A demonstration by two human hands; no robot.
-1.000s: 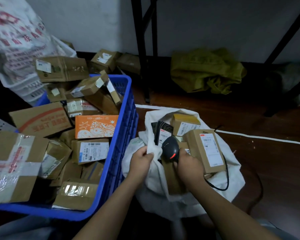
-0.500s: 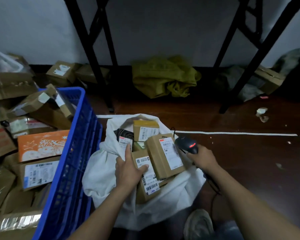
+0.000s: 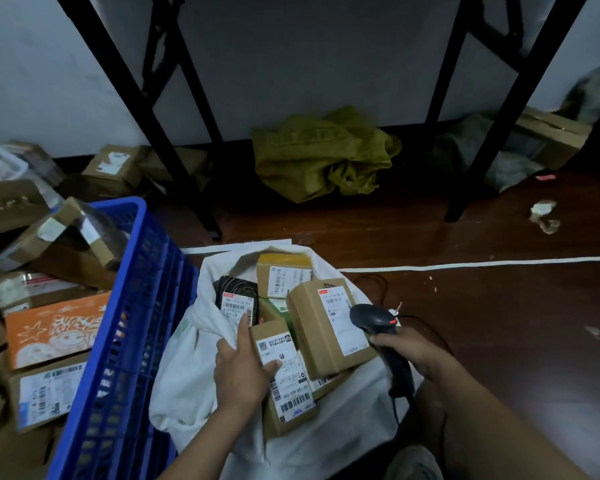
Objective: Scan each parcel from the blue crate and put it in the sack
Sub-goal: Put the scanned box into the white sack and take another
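The white sack (image 3: pixel 194 368) lies open on the floor with several labelled cardboard parcels on top. My left hand (image 3: pixel 239 368) rests with straight fingers on a long brown parcel (image 3: pixel 288 386) at the sack's front. My right hand (image 3: pixel 409 351) grips a black barcode scanner (image 3: pixel 378 323), its head beside a bigger box (image 3: pixel 329 327). The blue crate (image 3: pixel 125 341) stands at the left, full of parcels, among them an orange box (image 3: pixel 56 329).
Black rack legs (image 3: pixel 187 161) rise behind the sack. A crumpled yellow-green bag (image 3: pixel 323 157) lies by the wall. Loose boxes (image 3: pixel 115 168) sit at the back left and a box (image 3: pixel 551 136) at the back right. A white line (image 3: pixel 482 265) crosses the dark floor.
My left hand let go of the sack's rim and came to lie flat on the long parcel. My right hand drew the scanner off to the right of the sack.
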